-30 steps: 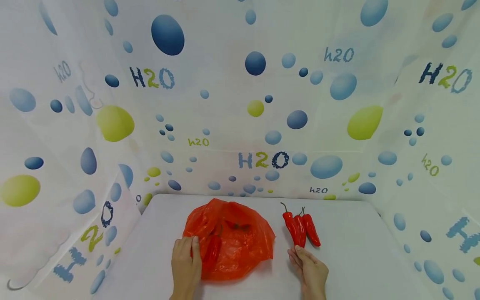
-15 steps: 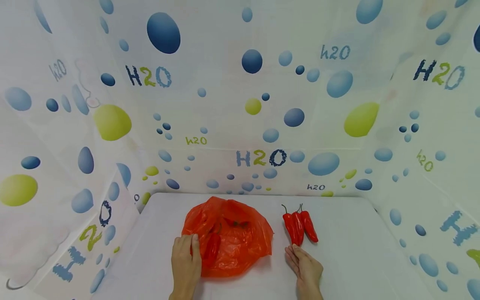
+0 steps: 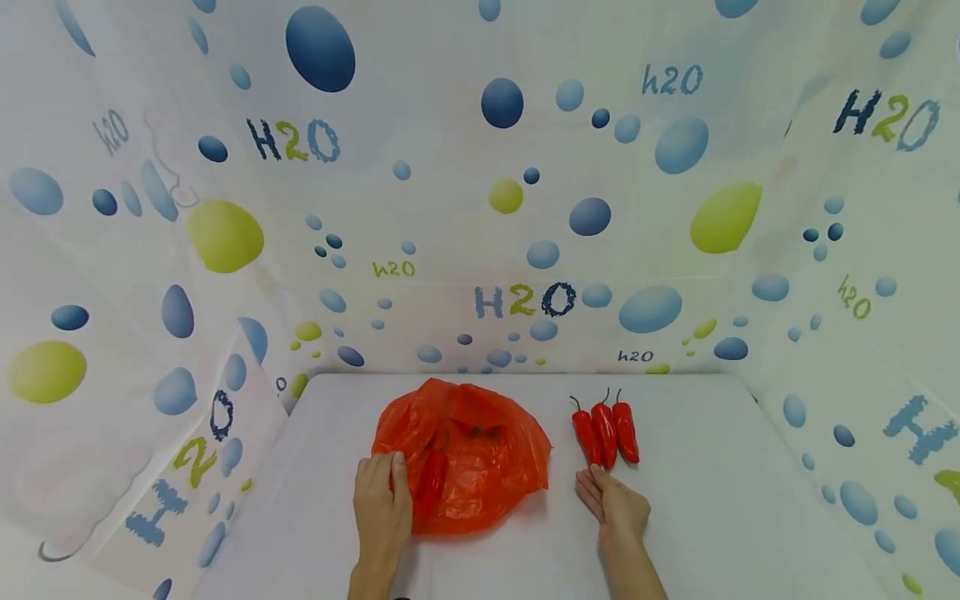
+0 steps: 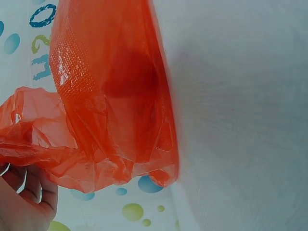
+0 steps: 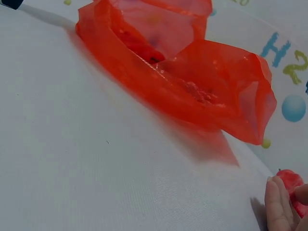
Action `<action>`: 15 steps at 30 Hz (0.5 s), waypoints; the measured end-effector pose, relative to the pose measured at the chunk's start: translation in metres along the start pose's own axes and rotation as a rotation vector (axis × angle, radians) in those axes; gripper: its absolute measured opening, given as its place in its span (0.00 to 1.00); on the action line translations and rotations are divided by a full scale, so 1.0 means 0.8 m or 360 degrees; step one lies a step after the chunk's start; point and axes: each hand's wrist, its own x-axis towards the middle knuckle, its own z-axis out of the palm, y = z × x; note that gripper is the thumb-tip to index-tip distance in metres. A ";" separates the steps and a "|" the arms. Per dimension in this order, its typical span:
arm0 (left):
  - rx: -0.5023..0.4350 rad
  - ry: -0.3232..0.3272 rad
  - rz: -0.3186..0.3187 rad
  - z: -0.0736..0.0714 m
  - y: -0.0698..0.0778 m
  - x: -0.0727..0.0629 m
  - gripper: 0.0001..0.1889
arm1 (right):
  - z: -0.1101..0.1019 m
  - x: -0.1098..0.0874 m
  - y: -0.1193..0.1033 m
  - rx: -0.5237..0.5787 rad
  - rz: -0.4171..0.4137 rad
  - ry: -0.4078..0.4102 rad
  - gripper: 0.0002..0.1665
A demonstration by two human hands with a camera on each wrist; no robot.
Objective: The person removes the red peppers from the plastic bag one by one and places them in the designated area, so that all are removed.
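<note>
White walls (image 3: 450, 125) with blue and green drops (image 3: 320, 49) border a white table (image 3: 712, 483) on three sides.

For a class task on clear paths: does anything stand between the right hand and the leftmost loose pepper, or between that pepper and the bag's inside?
Nothing visible separates the right hand from the leftmost loose pepper. Towards the inside, only the raised right edge of the red bag intervenes.

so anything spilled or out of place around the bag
Nothing stands out: no spill or clear damage shows. The red bag is crumpled but open, its edge held by the left hand; the right hand pinches one of three red peppers lying side by side.
</note>
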 end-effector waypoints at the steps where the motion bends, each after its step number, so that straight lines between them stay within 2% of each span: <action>1: -0.0007 -0.0002 -0.0003 0.000 0.000 0.000 0.05 | -0.001 0.001 -0.001 0.0009 0.0012 -0.0005 0.30; 8: -0.0011 -0.0024 -0.0023 0.000 0.000 0.000 0.06 | -0.006 -0.002 -0.001 0.0038 0.0042 -0.0070 0.33; 15: -0.0016 -0.0002 0.0014 0.003 -0.001 0.000 0.06 | -0.005 -0.009 0.001 -0.0073 -0.0047 -0.0063 0.34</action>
